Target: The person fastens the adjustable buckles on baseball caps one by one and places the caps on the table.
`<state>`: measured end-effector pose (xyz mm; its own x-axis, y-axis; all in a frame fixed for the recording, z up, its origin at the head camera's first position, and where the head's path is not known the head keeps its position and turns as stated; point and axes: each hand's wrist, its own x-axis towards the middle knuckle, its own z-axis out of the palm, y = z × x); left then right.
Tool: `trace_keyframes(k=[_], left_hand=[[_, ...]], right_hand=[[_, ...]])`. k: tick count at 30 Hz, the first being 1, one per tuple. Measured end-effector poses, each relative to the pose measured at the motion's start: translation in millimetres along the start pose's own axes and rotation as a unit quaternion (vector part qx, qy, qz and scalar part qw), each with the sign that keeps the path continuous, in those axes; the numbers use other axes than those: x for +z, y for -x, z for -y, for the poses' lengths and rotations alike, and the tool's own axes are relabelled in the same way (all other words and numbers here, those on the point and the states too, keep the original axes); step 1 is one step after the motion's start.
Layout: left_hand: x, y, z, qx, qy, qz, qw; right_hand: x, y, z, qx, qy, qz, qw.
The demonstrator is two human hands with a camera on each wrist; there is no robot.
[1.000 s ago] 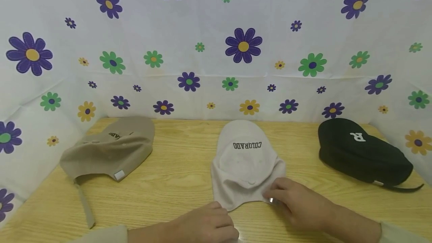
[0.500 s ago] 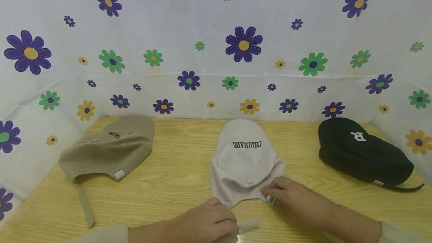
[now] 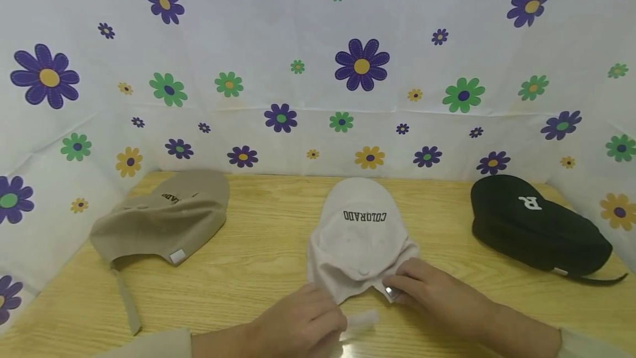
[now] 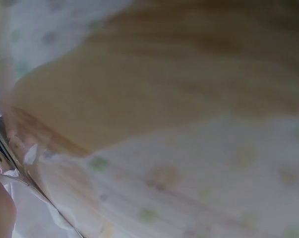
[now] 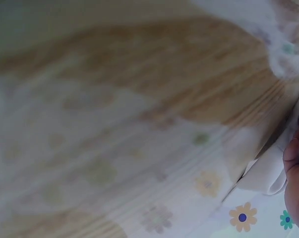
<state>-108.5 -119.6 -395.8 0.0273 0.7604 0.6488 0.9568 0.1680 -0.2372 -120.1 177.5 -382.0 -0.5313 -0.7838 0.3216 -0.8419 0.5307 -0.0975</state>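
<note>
Khaki baseball cap: far left on the wood-grain tabletop, lying tilted, its dark lettering partly lost in a fold; the strap trails toward me, and a small white tag shows at the rear edge.
My left sleeve: light-coloured, at the bottom edge, to the right of that strap.
My left hand: fingers curled, pinching a pale strap whose end sticks out to the right; the knuckles are just beside the near left edge of the middle cap.
Off-white COLORADO cap: in the middle, between the other two caps, bill toward the backdrop, lettering upside down to me, the rear edge bunched and arched on my side.
Silver buckle: at that cap's near right corner, by my right fingertips.
My right hand: thumb and fingers pinching that corner; the right wrist view shows the fingers on pale cloth.
Black cap: far right, white R on it, a thin strap reaching rightward.
Floral backdrop: white cloth, purple, green and yellow flowers, spanning behind everything.
</note>
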Motion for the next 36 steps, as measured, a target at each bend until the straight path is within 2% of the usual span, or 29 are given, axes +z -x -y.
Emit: trace_keyframes(k=[8,13,17,23,26,36], left_hand=[[-4.9,-10.7,0.4,-0.013,-0.021,-0.050,0.9984],[-7.2,-15.7,1.6,-0.023,-0.046,-0.068,0.9963],[-6.6,-15.8,2.6,-0.026,-0.060,-0.070,0.9954],[-3.5,-15.1,2.4,-0.045,-0.067,-0.061,0.9949],[-1.2,-16.1,2.9,-0.044,-0.080,-0.060,0.9940],[-0.7,-20.9,1.4,-0.059,-0.116,-0.051,0.9902]], right_hand=[[0.5,-1.1,-3.1,-0.039,0.008,-0.054,0.998],[-1.9,-2.5,-2.4,-0.019,-0.006,-0.052,0.998],[-2.6,-2.5,-1.4,-0.003,-0.011,-0.039,0.999],[-1.4,-3.1,-1.1,-0.029,0.000,-0.053,0.998],[-1.0,-3.7,-0.7,-0.041,0.008,-0.064,0.997],[-2.9,-3.6,0.4,-0.018,0.014,-0.065,0.998]])
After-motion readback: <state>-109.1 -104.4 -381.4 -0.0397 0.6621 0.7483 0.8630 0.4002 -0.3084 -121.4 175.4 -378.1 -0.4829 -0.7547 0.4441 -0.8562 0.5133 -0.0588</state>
